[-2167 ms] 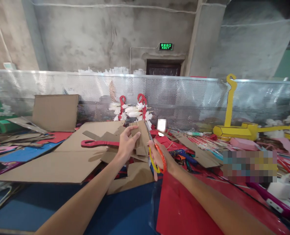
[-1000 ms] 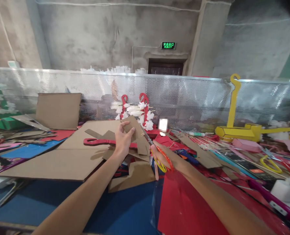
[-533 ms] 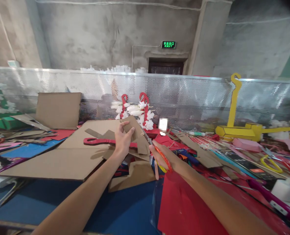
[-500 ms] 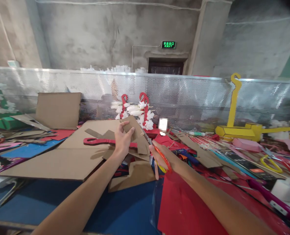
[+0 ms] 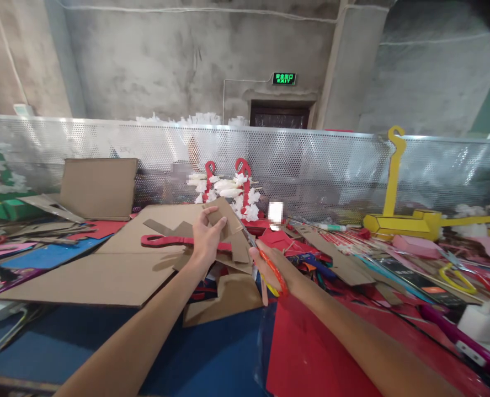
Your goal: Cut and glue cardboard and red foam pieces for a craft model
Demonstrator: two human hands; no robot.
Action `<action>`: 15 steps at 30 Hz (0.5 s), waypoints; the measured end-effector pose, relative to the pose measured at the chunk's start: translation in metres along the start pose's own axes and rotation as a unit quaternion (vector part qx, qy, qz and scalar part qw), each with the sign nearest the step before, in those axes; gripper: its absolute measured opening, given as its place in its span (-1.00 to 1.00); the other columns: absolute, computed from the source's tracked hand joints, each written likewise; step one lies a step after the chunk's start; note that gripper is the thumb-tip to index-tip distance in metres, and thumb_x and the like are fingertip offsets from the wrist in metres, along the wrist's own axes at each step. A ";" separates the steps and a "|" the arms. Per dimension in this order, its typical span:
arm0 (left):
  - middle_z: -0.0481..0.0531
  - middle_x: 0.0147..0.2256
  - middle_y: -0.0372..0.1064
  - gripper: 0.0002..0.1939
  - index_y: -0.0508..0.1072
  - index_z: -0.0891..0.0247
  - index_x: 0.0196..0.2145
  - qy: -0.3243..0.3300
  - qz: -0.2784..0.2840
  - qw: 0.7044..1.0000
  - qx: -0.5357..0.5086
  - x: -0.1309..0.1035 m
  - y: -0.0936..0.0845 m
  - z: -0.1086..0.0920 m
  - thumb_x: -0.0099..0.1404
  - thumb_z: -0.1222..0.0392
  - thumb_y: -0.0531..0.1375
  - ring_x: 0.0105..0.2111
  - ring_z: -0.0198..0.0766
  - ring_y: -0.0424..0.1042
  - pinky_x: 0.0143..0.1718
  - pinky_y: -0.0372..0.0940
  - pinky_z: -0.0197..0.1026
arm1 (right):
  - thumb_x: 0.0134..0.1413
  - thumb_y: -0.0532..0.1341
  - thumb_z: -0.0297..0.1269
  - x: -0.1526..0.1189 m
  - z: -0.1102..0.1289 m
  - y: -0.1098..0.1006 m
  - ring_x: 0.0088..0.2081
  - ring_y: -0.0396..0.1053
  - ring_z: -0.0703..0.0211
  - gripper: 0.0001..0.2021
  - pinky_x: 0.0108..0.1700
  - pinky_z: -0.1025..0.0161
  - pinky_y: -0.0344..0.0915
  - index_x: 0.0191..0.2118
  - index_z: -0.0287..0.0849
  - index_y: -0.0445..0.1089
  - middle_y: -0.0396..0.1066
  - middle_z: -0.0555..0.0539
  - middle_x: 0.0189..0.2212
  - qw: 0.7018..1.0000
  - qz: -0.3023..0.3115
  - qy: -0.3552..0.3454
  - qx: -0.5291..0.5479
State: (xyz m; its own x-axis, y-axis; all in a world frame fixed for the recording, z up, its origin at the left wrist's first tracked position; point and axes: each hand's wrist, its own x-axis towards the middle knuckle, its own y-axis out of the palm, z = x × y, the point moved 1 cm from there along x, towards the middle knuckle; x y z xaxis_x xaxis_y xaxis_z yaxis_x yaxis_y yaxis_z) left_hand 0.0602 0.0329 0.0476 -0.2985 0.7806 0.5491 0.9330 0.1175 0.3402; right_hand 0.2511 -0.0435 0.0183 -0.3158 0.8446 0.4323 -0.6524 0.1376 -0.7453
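1. Pinching small cardboard piece between thumb and fingers: left hand. Piece sits mid-view, over cardboard scraps.
2. Right hand grasps orange-and-yellow scissors, blades at piece's right edge; can't tell if touching.
3. Red looped strip passes behind left hand, loop over large cardboard sheet.
4. Red sheet lies under right forearm.

The cardboard piece is just a small, flat brown scrap, held up at a tilt, with its right edge slanting from 11 o'clock down to 5. The scissors sit at its 4 o'clock, metal blades aimed at 11 and right by that edge, orangey-red and yellow handles trailing toward 5. Can't really tell how far they're opened, tbh.
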 end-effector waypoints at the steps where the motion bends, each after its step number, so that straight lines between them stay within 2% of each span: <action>1: 0.06 -0.18 0.57 -0.51 0.50 0.20 -0.06 0.001 0.000 1.000 -0.001 0.000 0.000 -0.001 0.02 0.16 0.41 -0.20 -0.12 0.55 -0.23 0.44 -0.16 | 0.47 -0.17 0.11 0.000 0.001 0.000 -0.44 0.41 0.08 -0.59 -0.36 0.26 0.12 -0.25 -0.07 0.15 0.31 0.05 -0.55 1.000 -0.002 0.000 -0.002; 9: 0.07 -0.16 0.55 -0.51 0.49 0.21 -0.08 -0.019 0.025 0.999 -0.016 -0.008 0.006 -0.004 -0.01 0.18 0.42 -0.21 -0.14 0.54 -0.23 0.43 -0.17 | 0.46 -0.18 0.11 -0.002 0.006 -0.002 -0.55 0.33 0.14 -0.59 -0.43 0.28 0.13 -0.24 -0.06 0.15 0.25 0.09 -0.61 1.000 -0.001 0.022 0.020; 15: 0.07 -0.13 0.54 -0.52 0.50 0.21 -0.09 -0.013 0.019 1.000 -0.016 -0.008 0.006 -0.004 -0.01 0.18 0.42 -0.16 -0.12 0.53 -0.18 0.44 -0.17 | 0.45 -0.21 0.13 -0.002 0.007 0.000 -0.39 0.45 0.04 -0.56 -0.33 0.24 0.16 -0.24 -0.07 0.18 0.37 0.00 -0.50 0.999 -0.025 0.028 -0.004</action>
State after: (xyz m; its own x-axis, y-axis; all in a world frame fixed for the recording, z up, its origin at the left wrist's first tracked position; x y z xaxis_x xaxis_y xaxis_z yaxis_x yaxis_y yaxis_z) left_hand 0.0673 0.0251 0.0485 -0.2570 0.7997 0.5426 0.9365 0.0675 0.3440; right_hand 0.2466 -0.0487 0.0211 -0.2433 0.8647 0.4394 -0.6603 0.1842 -0.7281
